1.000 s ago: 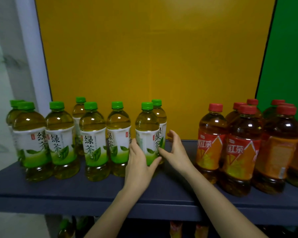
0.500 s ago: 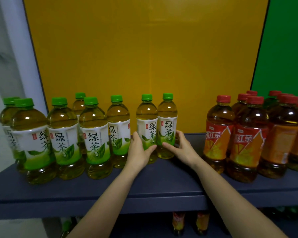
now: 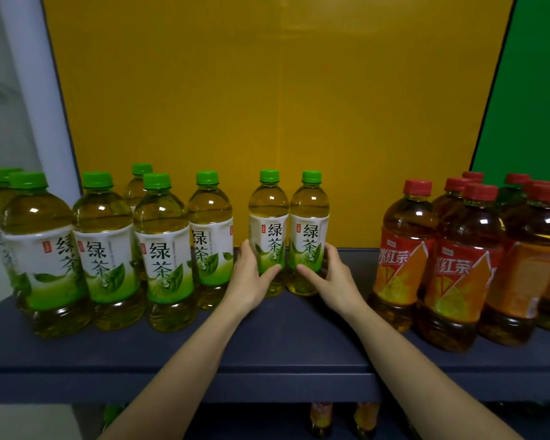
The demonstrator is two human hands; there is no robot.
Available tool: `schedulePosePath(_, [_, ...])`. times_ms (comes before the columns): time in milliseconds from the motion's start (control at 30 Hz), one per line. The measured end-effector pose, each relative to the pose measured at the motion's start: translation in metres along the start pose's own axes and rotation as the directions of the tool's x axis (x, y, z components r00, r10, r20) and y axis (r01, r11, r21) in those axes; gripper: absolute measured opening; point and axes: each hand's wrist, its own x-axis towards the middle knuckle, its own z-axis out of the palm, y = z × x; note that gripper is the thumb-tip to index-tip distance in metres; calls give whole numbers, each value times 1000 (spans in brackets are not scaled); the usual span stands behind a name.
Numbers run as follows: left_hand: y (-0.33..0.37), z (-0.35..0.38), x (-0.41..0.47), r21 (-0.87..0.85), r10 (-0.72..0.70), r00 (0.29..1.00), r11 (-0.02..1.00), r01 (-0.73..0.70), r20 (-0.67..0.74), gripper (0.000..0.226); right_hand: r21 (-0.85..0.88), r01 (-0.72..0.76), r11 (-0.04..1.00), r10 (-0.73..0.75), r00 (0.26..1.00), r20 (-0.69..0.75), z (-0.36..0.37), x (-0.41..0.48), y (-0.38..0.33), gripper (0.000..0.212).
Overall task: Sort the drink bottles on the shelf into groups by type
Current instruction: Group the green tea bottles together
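Two green tea bottles stand side by side at the middle of the dark shelf point(image 3: 267, 331). My left hand point(image 3: 251, 277) grips the left one point(image 3: 269, 223) low on its label. The right one point(image 3: 308, 223) is gripped the same way by my right hand point(image 3: 331, 277). Several more green tea bottles point(image 3: 104, 236) with green caps are grouped on the left. On the right stand several black tea bottles point(image 3: 407, 249) with red caps and orange labels.
A yellow panel point(image 3: 280, 106) backs the shelf, with a green panel point(image 3: 527, 106) to its right and a white post point(image 3: 35, 90) on the left. Bare shelf lies between the two held bottles and the black tea group. A lower shelf holds more bottles point(image 3: 321, 417).
The two middle bottles went from one behind the other to side by side. Both hands now hold one each, and the view has moved closer.
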Motion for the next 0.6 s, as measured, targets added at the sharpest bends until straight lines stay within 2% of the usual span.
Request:
schedulePosePath(200, [3,-2,-5,13,17,999,1000,-17,28,66,-25,1,1000,-1,1000,7,2,-1,-6,64])
schedulePosePath(300, [2,-10,-18,29,35,998,999,-37,58,70,-135,51,990,-74,983,-168,1,-6,-19,73])
schedulePosePath(367, [6,-21,-36,15,66,997,998,-66,40,57,-190,180,965,-231,927,-296,1,-14,-32,61])
schedulePosePath(433, [13,-36,-58,37,169,981,985,-167,-91,34,-142,338,931,-366,879,-306,5,-23,-49,43])
schedulePosePath(500, [18,-55,-78,170,293,908,953,-251,-301,22,-37,406,913,-405,891,-205,18,-30,-64,35])
schedulePosePath(600, [11,-78,-92,315,343,773,929,-194,-534,33,31,360,933,-361,932,39,51,-32,-78,47])
